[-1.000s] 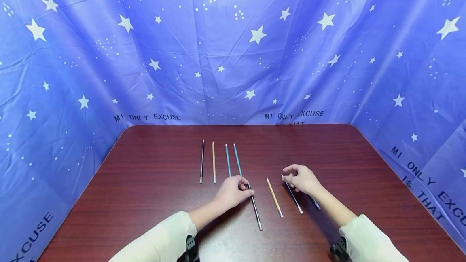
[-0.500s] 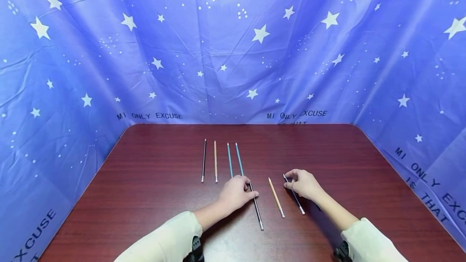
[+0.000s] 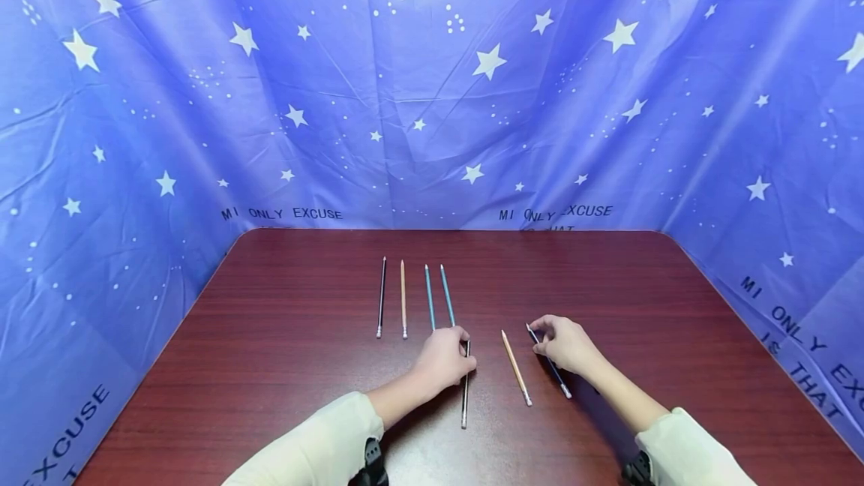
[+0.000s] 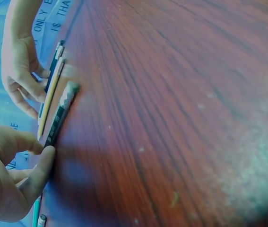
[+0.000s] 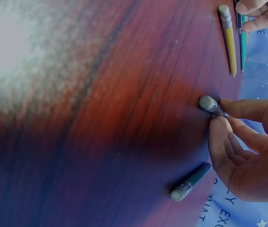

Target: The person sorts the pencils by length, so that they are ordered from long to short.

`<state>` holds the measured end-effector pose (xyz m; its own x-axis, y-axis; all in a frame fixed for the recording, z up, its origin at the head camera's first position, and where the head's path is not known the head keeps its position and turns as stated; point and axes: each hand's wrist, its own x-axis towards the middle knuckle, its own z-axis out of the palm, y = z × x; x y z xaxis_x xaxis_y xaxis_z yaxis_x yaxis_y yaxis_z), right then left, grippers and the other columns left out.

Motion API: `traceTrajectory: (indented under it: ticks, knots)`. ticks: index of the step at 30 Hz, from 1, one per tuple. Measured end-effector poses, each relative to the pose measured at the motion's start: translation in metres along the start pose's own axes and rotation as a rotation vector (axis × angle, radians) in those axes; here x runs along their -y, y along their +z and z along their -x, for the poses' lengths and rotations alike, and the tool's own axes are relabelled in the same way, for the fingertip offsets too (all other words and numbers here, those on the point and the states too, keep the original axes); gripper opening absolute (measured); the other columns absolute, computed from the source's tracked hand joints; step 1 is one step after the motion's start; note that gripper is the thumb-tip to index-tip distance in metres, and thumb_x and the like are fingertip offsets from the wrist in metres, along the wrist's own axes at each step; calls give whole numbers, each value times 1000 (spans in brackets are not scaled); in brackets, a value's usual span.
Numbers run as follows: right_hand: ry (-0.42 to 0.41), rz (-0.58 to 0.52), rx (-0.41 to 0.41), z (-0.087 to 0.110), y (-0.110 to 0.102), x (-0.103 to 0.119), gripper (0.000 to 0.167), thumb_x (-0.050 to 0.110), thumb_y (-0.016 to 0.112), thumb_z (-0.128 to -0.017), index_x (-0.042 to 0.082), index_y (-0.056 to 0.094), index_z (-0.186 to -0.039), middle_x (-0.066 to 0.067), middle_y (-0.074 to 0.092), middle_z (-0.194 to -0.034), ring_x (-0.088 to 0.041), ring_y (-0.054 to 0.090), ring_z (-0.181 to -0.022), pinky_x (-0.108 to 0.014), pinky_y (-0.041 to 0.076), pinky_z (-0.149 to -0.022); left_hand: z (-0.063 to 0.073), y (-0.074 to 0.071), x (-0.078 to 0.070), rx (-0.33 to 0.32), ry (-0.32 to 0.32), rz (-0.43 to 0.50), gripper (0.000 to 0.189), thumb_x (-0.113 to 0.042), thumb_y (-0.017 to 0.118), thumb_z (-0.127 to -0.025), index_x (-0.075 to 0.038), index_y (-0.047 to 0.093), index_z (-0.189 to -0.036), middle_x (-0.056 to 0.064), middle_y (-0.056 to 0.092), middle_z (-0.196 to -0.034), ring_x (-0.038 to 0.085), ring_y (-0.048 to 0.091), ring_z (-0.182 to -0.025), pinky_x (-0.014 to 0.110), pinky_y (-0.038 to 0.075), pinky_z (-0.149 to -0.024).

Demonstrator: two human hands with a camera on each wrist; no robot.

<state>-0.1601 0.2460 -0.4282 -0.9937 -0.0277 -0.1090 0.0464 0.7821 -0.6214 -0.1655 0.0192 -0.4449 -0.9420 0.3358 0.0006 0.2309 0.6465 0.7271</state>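
Between the thumb and fingers of my left hand (image 3: 442, 358) is a black pencil (image 3: 465, 396), its eraser end pointing toward me. The hand covers the pencil's far part and the lower ends of two teal pencils, one (image 3: 430, 298) left of the other (image 3: 447, 295). My right hand (image 3: 567, 343) pinches a dark pencil (image 3: 555, 371) near its tip, the eraser end slanting toward me. A natural-wood pencil (image 3: 516, 367) lies between the hands. Another dark pencil (image 5: 190, 182), with a whitish eraser, shows beside my right hand in the right wrist view.
Farther left on the reddish-brown table (image 3: 270, 351), a black pencil (image 3: 382, 298) and a natural-wood pencil (image 3: 403, 298) lie roughly parallel, tips away from me. A blue star-patterned curtain (image 3: 405, 96) hangs around the table's far and side edges.
My left hand has turned its black pencil from a slant to nearly straight, the eraser end swinging left. My right fingers have come down onto the tip end of the dark pencil.
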Motion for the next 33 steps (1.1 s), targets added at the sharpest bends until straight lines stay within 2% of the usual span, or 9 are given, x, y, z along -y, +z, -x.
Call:
traceTrajectory:
  ticks: [2, 8, 12, 21, 29, 33]
  knots:
    - [0, 1, -2, 0, 0, 0, 33, 2, 66, -76, -1, 61, -109, -1, 56, -67, -10, 49, -47, -23, 42, -45, 0, 0, -2, 16, -24, 47, 34, -2, 65, -74, 4, 59, -106, -3, 56, -59, 4, 48, -35, 18, 45, -35]
    - [-25, 23, -19, 0, 0, 2, 32, 3, 65, -75, -1, 63, -106, 1, 54, -66, -9, 46, -53, -22, 39, -49, 2, -1, -4, 11, -13, 56, 31, -2, 65, -72, 5, 60, -102, -3, 57, -59, 4, 46, -36, 18, 44, -36]
    - [-11, -20, -25, -1, 0, 4, 31, 5, 64, -76, 1, 63, -108, 3, 53, -66, -8, 47, -52, -21, 40, -48, 3, -3, -2, 29, -16, 151, 29, -2, 65, -72, 7, 61, -99, -1, 58, -63, 6, 48, -39, 19, 46, -36]
    - [22, -196, -20, -5, -1, 8, 31, 1, 62, -80, 0, 62, -111, -1, 53, -70, -11, 49, -54, -23, 48, -47, -2, -14, 2, 17, -63, 321, 18, -4, 63, -74, -3, 61, -92, -1, 55, -70, 9, 53, -48, 27, 54, -41]
    - [32, -418, 43, -6, -10, 20, 40, 2, 62, -82, -7, 54, -120, 0, 58, -75, -11, 55, -64, -31, 57, -57, -7, -24, 6, 16, -79, 514, 29, -1, 59, -73, 0, 57, -102, 7, 64, -79, 11, 58, -53, 34, 58, -49]
    - [27, -567, 104, -7, -17, 26, 48, 6, 62, -83, -9, 48, -127, 2, 63, -80, -10, 57, -66, -29, 58, -61, -10, -28, 8, 14, -77, 662, 34, -1, 59, -76, 3, 56, -109, 4, 63, -80, 11, 59, -55, 36, 60, -55]
